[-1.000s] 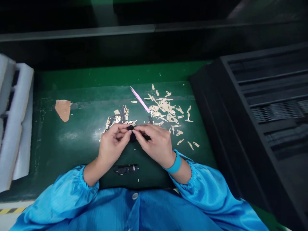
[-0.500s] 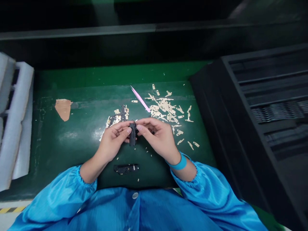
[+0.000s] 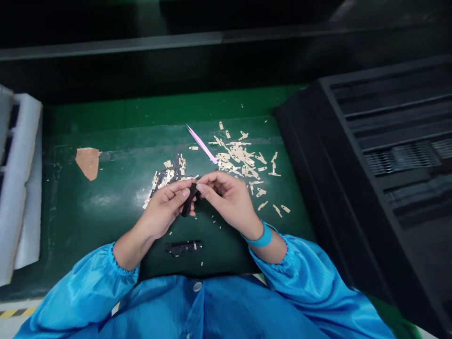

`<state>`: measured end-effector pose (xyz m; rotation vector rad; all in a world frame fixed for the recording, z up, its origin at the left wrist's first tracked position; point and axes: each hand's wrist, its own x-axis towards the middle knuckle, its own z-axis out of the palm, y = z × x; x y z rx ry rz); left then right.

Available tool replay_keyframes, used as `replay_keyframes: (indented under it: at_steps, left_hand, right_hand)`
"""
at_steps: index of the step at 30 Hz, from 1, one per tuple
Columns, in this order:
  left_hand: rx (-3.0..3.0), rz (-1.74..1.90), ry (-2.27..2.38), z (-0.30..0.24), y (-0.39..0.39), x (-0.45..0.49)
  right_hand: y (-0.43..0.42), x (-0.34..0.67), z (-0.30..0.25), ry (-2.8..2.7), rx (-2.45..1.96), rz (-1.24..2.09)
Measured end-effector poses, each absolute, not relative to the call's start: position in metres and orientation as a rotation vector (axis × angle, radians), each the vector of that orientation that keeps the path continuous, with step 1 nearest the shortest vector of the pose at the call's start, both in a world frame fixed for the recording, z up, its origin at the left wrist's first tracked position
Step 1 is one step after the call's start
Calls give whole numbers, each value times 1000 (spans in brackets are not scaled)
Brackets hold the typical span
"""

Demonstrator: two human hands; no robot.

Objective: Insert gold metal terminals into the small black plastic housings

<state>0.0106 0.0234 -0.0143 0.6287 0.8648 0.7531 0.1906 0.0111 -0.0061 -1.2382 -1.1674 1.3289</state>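
Note:
My left hand (image 3: 163,207) and my right hand (image 3: 229,197) meet above the green mat (image 3: 106,207). Both pinch a small narrow black part (image 3: 189,200), which stands tilted between the fingertips. The left thumb and forefinger hold its upper end, and the right fingertips touch it from the right. A second flat black part (image 3: 183,247) lies on the mat just below the hands, near my blue sleeves. A blue band (image 3: 259,238) circles my right wrist.
Several tan paper bits (image 3: 240,157) and a pink pair of tweezers (image 3: 202,144) lie beyond the hands. A mixed pile of small pieces (image 3: 168,175) sits left of them. A black ribbed tray (image 3: 388,155) fills the right; white foam (image 3: 17,188) stands at the left edge.
The hands rose slightly off the mat and the black part was turned from end-on to upright, then tilted. The part lying on the mat did not move.

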Motion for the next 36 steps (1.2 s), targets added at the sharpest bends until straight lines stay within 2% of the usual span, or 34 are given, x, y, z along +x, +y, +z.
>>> replay_keyframes:
  at_steps: [36]
  left_hand:
    - [705,791,946,-18,20,12]
  right_hand:
    - [10,187,-8,-1042,-1176,1424]
